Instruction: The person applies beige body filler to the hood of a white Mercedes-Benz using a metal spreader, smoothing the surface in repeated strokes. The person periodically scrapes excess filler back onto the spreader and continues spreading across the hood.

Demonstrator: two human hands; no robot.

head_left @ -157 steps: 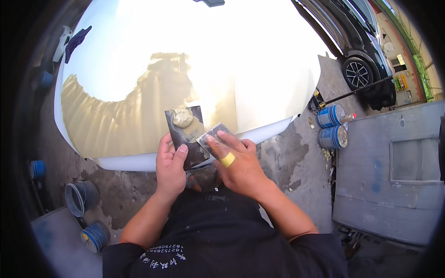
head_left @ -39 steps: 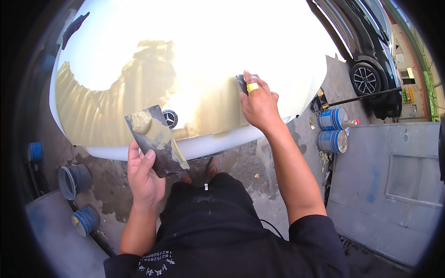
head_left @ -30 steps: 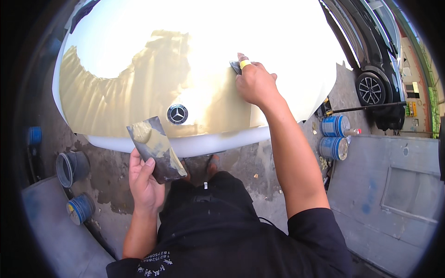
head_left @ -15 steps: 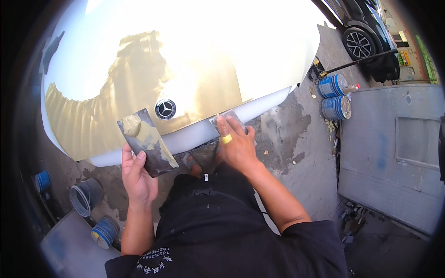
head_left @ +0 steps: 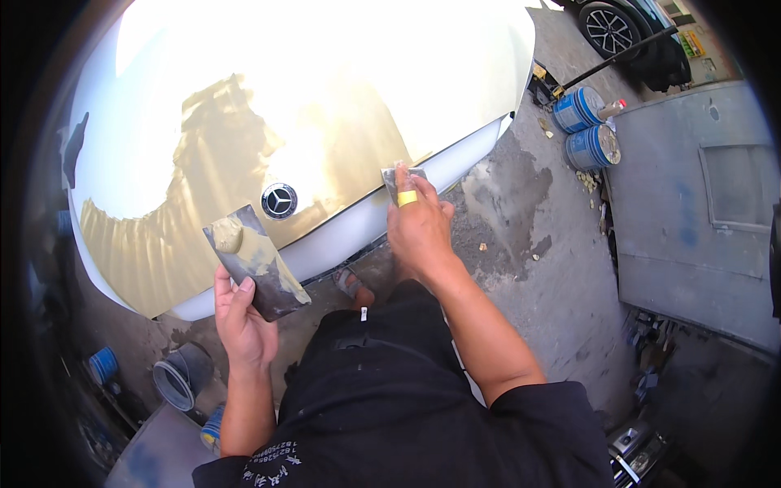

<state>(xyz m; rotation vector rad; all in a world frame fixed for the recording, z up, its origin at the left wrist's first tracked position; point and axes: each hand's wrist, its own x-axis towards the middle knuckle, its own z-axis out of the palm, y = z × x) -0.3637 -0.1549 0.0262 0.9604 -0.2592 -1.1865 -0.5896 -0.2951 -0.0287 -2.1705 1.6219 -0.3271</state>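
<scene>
1. In the head view, the left forearm rose almost straight from the lower edge, and the left hand (head_left: 246,329) was clamped on a dark board (head_left: 281,299), thumb over its near side.
2. The board tilted across the view, a lump of beige paste (head_left: 229,237) at its far end.
3. The right forearm slanted in from the lower right, elbow bent; the right hand (head_left: 419,232) gripped a scraper (head_left: 389,184), fingers stretched along its upper face. Its thumb's place could not be told.
4. The scraper overlapped the hood (head_left: 468,89) at its near edge; contact could not be told.
5. That edge ran slantwise, higher at right, above a white bumper (head_left: 325,250).
6. A broad stretch of floor (head_left: 561,313) separated the right arm from a gray panel (head_left: 675,203).
7. A bucket (head_left: 172,384) stood left of the left forearm.
</scene>
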